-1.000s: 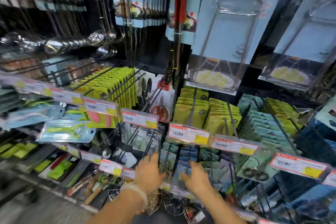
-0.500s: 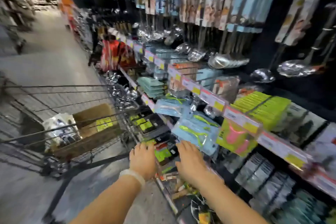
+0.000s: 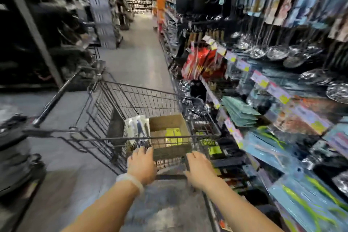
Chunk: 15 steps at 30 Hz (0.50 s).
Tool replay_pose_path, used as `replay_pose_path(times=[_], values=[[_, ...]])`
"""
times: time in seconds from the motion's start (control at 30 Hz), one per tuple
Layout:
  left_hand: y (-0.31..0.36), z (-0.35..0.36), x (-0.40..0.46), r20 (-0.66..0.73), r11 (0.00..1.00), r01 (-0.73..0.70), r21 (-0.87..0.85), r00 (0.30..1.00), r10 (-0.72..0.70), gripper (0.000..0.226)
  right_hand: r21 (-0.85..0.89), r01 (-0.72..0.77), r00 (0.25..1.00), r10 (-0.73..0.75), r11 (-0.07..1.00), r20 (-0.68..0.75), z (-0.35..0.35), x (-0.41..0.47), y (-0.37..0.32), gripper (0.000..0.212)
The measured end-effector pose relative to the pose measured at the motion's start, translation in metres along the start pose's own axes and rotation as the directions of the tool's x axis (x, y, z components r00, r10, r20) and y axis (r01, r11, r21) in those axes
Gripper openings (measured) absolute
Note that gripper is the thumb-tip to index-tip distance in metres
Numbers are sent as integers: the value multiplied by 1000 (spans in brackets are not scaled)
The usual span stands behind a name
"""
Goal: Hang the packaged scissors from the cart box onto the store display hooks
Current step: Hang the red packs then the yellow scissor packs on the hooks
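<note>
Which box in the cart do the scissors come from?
Find the wire shopping cart standing in the aisle beside the display shelves. Inside it, at the end nearest the person's hands, sits an open brown cardboard box. Unlike the white packaged items leaning at its left, it has yellow-green packages lying inside.

Your frame is dim overall, and the brightest area is the far end of the aisle floor [image 3: 140, 30], lit from overhead. Motion blur smears the whole view; it is heaviest on the display shelves [image 3: 282, 100] along the right edge and the dark racks [image 3: 37, 24] at left, where packaging is unreadable. Glare glints off the hanging steel ladles [image 3: 273, 52]. Wide-angle distortion bends uprights at both edges. The cart [image 3: 143, 100] and your forearms are the sharpest parts, though still soft.
</note>
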<state>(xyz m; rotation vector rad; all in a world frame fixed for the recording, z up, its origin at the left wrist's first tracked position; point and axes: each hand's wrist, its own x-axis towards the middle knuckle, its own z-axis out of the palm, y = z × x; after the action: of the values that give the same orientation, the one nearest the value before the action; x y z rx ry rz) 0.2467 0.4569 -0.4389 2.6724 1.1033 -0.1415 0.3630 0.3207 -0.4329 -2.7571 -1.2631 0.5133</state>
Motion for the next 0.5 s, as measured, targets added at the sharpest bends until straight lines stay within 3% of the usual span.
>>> replay_pose_path(times=[0.13,0.5], values=[[-9,0,56,48,999,41,3,998,-41,68,-15,25,999,-25,1000,38,-9,69,1,50],[0,9,273,124,988,156,14,980,-157,61,-23,60,980,-55,998,194,-31,315,34,50]])
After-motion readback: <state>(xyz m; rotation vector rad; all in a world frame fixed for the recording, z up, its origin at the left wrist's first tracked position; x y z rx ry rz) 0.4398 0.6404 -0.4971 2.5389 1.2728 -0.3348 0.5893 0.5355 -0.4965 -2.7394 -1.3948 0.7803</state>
